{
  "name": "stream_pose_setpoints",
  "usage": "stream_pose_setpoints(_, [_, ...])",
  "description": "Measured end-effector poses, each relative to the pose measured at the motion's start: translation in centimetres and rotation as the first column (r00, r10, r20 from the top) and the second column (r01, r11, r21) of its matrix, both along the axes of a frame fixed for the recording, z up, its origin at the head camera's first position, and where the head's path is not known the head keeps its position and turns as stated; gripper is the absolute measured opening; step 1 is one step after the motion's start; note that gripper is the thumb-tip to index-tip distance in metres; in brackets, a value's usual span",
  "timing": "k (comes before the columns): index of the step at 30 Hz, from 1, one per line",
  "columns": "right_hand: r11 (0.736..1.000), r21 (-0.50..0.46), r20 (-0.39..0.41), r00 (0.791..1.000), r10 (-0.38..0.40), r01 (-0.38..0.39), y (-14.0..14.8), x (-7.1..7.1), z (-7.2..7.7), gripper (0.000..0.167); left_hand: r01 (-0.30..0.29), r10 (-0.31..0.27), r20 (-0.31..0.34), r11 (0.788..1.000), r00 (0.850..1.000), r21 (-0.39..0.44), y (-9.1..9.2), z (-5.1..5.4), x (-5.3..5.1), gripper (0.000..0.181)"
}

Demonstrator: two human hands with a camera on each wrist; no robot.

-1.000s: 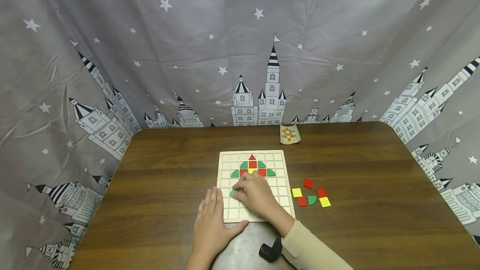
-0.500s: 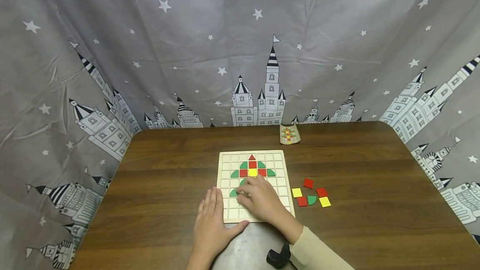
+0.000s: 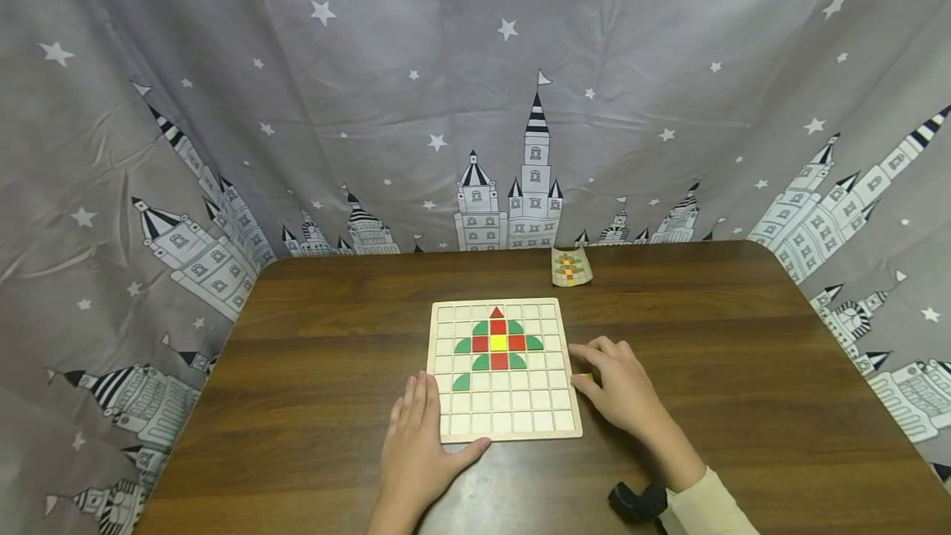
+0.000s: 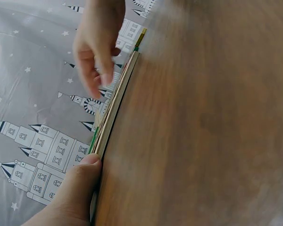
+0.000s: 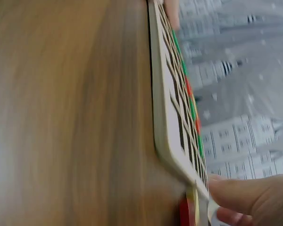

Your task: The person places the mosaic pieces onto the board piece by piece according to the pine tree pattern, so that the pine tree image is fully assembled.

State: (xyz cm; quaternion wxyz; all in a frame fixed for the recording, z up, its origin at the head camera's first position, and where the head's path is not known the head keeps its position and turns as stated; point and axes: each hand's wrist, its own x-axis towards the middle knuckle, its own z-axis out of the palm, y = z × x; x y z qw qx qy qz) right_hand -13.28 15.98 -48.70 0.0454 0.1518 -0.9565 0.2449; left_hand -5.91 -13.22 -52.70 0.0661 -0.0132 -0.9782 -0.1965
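Note:
A pale wooden grid board (image 3: 513, 437) lies flat and bears red, yellow and green tiles in a symmetric pattern. Lowest on its left side sits a green quarter-round tile (image 3: 461, 382). My left hand (image 3: 416, 452) rests at the board's lower left corner, fingers straight along the left edge and thumb (image 4: 80, 181) at the front edge. Just past the right edge, my right hand (image 3: 624, 390) hovers with thumb and fingers apart over a yellow square tile (image 3: 584, 376). In the right wrist view a red tile (image 5: 185, 212) shows below the hand. Other loose tiles are hidden by it.
A small pattern card (image 3: 570, 268) with curled edges lies at the back of the brown wooden table (image 3: 334, 312). Behind the table hangs a grey curtain (image 3: 416, 106) with stars and castles. A black device (image 3: 637, 502) sits at the right wrist.
My right hand has left the green quarter-round tile on the board and moved right to the loose tiles. The left hand keeps its place on the board.

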Motion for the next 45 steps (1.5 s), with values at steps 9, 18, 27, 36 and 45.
stream_pose_setpoints(9, [1.0, 0.006, 0.04, 0.999, 0.017, -0.017, 1.9, 0.0, -1.0, 0.026, -0.002, 0.002, 0.011, 1.0, 1.0, -0.013, -0.1, 0.0, 0.0, 0.125])
stream_pose_setpoints(18, [0.999, -0.044, 0.027, 1.0, 0.002, -0.001, 2.8, 0.4, -1.2, 0.03, 0.0, 0.001, 0.006, 1.0, 1.0, -0.013, -0.1, -0.1, 0.0, 0.125])
stream_pose_setpoints(27, [0.999, 0.011, 0.044, 0.998, -0.04, 0.04, 3.9, 1.3, -0.9, 0.027, 0.0, 0.0, 0.001, 1.0, 1.0, -0.007, -0.1, -0.3, -0.1, 0.125])
stream_pose_setpoints(36, [1.0, -0.01, 0.066, 0.998, -0.006, 0.006, 4.2, 1.6, -0.5, 0.023, 0.001, -0.001, 0.002, 1.0, 1.0, -0.002, 0.0, 0.0, 0.0, 0.124])
stream_pose_setpoints(45, [0.979, -0.2, 0.101, 0.995, -0.027, 0.047, 1.6, 0.4, 0.0, 0.017, -0.001, 0.001, 0.014, 1.0, 1.0, 0.001, 0.0, 0.0, 0.0, 0.125])
